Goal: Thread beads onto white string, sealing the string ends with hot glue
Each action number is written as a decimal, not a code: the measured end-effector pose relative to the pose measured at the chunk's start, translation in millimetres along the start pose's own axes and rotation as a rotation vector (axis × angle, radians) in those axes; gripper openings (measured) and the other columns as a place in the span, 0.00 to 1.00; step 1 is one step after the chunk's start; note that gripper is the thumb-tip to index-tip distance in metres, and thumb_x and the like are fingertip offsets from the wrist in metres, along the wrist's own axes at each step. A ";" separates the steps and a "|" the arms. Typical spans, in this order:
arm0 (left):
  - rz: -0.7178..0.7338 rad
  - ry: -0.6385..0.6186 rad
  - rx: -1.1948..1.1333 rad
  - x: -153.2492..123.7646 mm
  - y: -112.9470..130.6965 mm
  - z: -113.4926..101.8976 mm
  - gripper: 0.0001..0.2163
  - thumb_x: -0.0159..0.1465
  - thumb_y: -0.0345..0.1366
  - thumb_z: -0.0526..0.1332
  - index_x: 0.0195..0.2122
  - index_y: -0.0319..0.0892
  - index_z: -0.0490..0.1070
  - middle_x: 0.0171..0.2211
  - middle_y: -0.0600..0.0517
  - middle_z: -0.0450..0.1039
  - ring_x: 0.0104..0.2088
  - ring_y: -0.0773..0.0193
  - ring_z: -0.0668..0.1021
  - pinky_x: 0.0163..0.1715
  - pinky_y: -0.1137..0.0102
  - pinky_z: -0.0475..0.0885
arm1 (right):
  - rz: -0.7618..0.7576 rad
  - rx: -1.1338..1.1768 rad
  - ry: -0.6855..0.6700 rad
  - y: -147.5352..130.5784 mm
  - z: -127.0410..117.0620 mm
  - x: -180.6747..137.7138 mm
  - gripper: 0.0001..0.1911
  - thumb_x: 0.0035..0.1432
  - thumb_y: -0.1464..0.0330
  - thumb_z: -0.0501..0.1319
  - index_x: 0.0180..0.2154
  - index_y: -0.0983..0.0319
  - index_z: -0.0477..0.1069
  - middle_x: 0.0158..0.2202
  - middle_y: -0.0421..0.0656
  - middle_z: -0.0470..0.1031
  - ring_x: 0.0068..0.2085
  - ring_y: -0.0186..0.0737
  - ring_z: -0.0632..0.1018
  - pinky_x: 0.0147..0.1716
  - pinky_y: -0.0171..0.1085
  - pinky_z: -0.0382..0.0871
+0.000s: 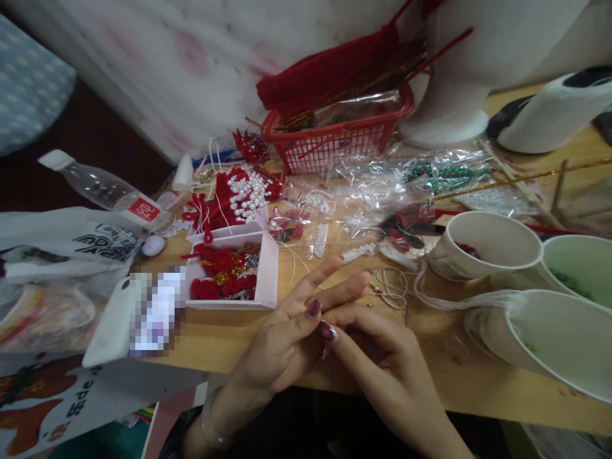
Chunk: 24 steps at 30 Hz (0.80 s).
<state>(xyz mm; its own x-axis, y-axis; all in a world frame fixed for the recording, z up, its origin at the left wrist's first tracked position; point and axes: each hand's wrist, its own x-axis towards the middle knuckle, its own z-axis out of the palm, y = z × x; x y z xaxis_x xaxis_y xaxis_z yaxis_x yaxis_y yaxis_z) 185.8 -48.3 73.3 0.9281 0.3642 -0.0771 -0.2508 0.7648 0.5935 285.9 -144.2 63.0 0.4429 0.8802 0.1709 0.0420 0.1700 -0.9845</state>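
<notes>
My left hand (282, 347) and my right hand (387, 357) meet over the front edge of the wooden table, thumb tips nearly touching. Each pinches with thumb and forefinger, while other fingers of the left stretch forward. What they hold is mostly hidden; a tiny shiny bit shows just below the thumbs. Beyond the fingertips lies a loop of pale thread (394, 287) with a few small red and green beads (376, 289). A white box (266, 274) to the left holds red fuzzy pieces with gold and silver trim. White pearl beads (248, 194) on stems lie behind it.
Paper cups (492, 223) with beads stand at right, white threads (459, 296) draped over one. A red basket (335, 143) with red fuzzy stems stands at the back. Clear plastic bags (368, 191) cover the middle. At left are a phone (108, 319) and plastic bottle (102, 185).
</notes>
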 end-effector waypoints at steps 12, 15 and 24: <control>0.137 0.277 0.245 2.2 -5.0 -5.1 0.08 0.58 0.35 0.70 0.27 0.39 0.73 0.46 0.47 0.76 0.47 0.61 0.77 0.41 0.73 0.70 | -0.203 -0.232 0.105 11.1 3.5 -6.0 0.13 0.62 0.75 0.61 0.43 0.53 0.77 0.37 0.38 0.82 0.35 0.35 0.81 0.35 0.29 0.74; 0.199 0.316 0.312 3.6 -5.6 -6.7 0.11 0.55 0.39 0.72 0.26 0.38 0.73 0.43 0.47 0.76 0.44 0.61 0.77 0.40 0.71 0.69 | -0.219 -0.274 0.116 12.6 5.5 -5.0 0.12 0.63 0.74 0.60 0.44 0.54 0.78 0.38 0.40 0.82 0.38 0.39 0.82 0.36 0.33 0.76; 0.270 0.331 0.400 2.8 -6.2 -10.3 0.13 0.50 0.41 0.75 0.26 0.38 0.76 0.38 0.48 0.77 0.37 0.64 0.76 0.36 0.72 0.70 | -0.237 -0.334 0.178 20.6 9.3 -2.7 0.08 0.63 0.70 0.60 0.41 0.57 0.78 0.37 0.43 0.82 0.33 0.38 0.80 0.31 0.31 0.74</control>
<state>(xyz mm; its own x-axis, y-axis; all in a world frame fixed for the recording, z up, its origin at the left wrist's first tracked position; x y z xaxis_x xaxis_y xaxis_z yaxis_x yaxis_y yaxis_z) 187.1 -46.6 61.2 0.6940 0.7145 -0.0890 -0.2834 0.3846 0.8785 277.2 -139.0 42.6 0.5322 0.7393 0.4125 0.4347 0.1795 -0.8825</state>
